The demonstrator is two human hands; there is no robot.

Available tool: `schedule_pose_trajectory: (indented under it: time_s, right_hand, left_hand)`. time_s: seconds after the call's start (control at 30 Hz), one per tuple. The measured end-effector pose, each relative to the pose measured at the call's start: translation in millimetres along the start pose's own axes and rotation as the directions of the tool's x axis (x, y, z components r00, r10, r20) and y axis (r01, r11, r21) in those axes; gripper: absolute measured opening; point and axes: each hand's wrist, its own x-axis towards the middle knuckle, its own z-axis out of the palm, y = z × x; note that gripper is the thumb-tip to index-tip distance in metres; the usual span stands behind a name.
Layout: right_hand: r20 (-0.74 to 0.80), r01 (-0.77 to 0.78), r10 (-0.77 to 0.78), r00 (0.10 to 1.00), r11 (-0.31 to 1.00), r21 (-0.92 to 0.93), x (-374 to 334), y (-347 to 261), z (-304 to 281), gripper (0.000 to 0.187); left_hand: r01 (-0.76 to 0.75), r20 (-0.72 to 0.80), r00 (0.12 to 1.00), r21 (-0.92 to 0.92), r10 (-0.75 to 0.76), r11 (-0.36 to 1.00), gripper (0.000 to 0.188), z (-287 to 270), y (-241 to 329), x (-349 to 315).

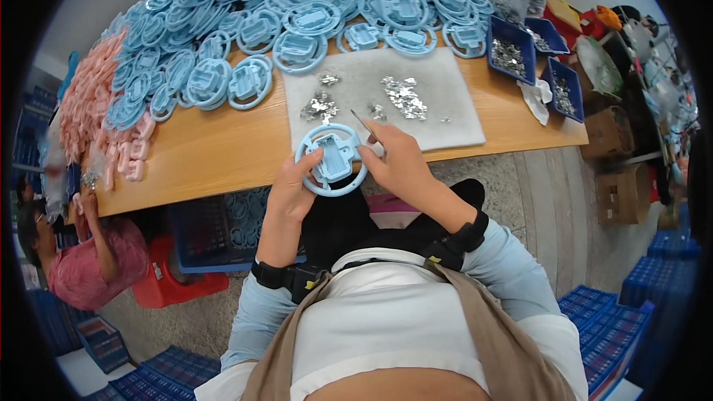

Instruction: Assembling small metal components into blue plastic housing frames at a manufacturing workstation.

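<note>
A light blue plastic toy steering wheel (336, 163) is held over the table's front edge, its hollow middle compartment facing up. My left hand (290, 189) grips its left rim, with the thumb resting on the middle part. In my right hand (401, 162) is a thin pointed tool that looks like tweezers (361, 119), tip toward the mat; the fingers also touch the wheel's right side. Beyond the hands, small shiny metal pieces (405, 96) lie in loose heaps on a white cloth mat (453, 115).
Many blue wheels (312, 18) are piled across the back of the wooden table (215, 156). Pink plastic parts (96, 89) heap at the left, where a co-worker in a pink top (96, 260) sits. Blue bins (512, 48) of metal pieces stand at the right.
</note>
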Motion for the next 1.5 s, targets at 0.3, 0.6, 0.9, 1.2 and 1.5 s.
schedule_pose_trajectory:
  time_s: [0.3, 0.6, 0.9, 1.2, 1.5]
  right_hand:
    - [0.217, -0.265, 0.197, 0.956, 0.897, 0.354, 9.5, 5.5, -18.7, 0.021]
    - [-0.108, -0.089, 0.094, 0.99, 0.995, 0.043, 12.8, 32.3, -49.7, 0.015]
    - [-0.209, -0.299, 0.265, 0.941, 0.941, -0.155, -10.5, 92.3, -92.5, 0.011]
    - [-0.154, -0.266, 0.241, 0.958, 0.95, -0.164, -5.7, 87.8, -89.4, 0.013]
    - [-0.191, -0.201, 0.135, 0.972, 0.9, -0.386, -0.1, 77.5, -76.2, 0.009]
  left_hand:
    - [0.087, 0.11, 0.99, 0.043, -0.091, 0.995, 0.033, 13.0, -12.0, -9.7]
    - [0.097, 0.115, 0.976, 0.538, -0.186, 0.838, 0.045, 26.9, -1.1, 18.8]
    - [-0.146, -0.04, 0.988, 0.029, 0.147, 0.989, 0.034, 28.5, -17.8, 10.4]
    - [-0.153, -0.178, 0.97, 0.069, 0.163, 0.986, 0.032, 31.5, -28.7, 12.4]
    - [-0.048, -0.117, 0.99, 0.215, 0.075, 0.975, 0.033, 17.5, -20.9, 10.9]
